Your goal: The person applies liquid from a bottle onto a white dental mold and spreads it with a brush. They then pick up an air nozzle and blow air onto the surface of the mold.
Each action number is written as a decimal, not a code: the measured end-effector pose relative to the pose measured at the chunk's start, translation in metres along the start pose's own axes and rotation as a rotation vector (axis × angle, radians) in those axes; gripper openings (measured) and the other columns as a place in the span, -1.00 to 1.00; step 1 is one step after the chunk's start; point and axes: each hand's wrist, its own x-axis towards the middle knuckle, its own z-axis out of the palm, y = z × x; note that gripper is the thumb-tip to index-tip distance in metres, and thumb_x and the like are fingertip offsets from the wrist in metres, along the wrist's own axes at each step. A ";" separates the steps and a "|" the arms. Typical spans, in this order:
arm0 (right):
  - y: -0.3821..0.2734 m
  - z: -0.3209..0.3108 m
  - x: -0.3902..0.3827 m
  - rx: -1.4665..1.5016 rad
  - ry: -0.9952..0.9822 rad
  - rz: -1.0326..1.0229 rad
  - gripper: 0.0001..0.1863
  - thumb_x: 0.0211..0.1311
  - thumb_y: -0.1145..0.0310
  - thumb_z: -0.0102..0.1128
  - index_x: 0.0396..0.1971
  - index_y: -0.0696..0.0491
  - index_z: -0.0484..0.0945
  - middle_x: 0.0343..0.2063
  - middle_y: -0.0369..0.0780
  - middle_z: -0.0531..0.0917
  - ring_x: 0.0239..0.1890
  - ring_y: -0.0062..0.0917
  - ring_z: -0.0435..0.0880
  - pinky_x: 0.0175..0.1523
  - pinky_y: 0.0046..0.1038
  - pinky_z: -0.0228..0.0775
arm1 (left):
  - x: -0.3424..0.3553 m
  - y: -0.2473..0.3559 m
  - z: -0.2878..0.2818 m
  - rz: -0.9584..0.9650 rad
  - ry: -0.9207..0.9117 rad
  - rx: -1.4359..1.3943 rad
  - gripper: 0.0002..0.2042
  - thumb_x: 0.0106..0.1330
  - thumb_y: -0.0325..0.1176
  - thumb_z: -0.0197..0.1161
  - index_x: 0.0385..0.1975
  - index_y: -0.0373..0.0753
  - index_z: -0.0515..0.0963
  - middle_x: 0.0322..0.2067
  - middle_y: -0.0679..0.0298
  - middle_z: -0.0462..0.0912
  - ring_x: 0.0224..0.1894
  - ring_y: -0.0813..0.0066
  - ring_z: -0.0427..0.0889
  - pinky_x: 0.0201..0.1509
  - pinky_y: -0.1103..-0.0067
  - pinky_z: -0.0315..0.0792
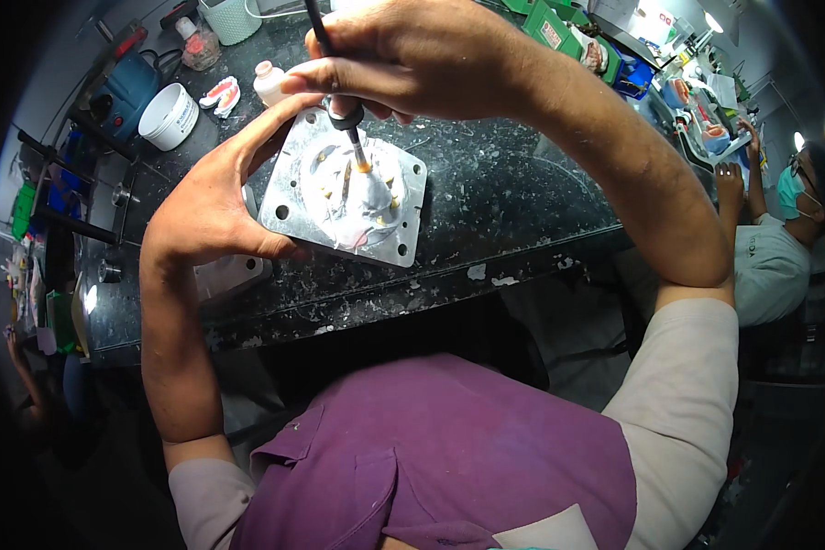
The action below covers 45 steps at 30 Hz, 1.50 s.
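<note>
My left hand (pixel 192 206) grips the left side of a square metal flask plate (pixel 281 188), holding it tilted above the bench. In its round middle lies whitish material (pixel 370 195) with small yellowish pieces and a pink patch. Above it, my right hand (pixel 412 64) is closed on a black-handled tool (pixel 343 114) with a metal shank, its amber tip resting on or just over the white material. Another metal plate (pixel 229 275) lies on the bench under my left hand, partly hidden. A small bottle (pixel 268 84) stands behind the flask.
The dark speckled bench (pixel 495 202) holds a denture model (pixel 220 96), white tub (pixel 168 117), teal machine (pixel 130 87) and black bars (pixel 82 225) at left, green trays (pixel 555 32) at back right. A masked co-worker (pixel 775 266) sits at right; another person's arm (pixel 27 376) shows far left.
</note>
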 end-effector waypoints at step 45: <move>-0.036 0.066 -0.102 0.300 0.489 0.027 -0.77 0.43 0.35 0.24 -0.33 0.23 0.65 -0.49 -0.17 0.72 -0.53 -0.50 0.71 -0.37 -0.50 0.61 | -0.013 -0.015 0.014 -0.023 0.035 0.248 0.19 -0.37 -0.30 0.65 0.47 -0.27 0.19 0.40 0.03 0.33 0.48 0.20 0.27 0.56 0.38 0.10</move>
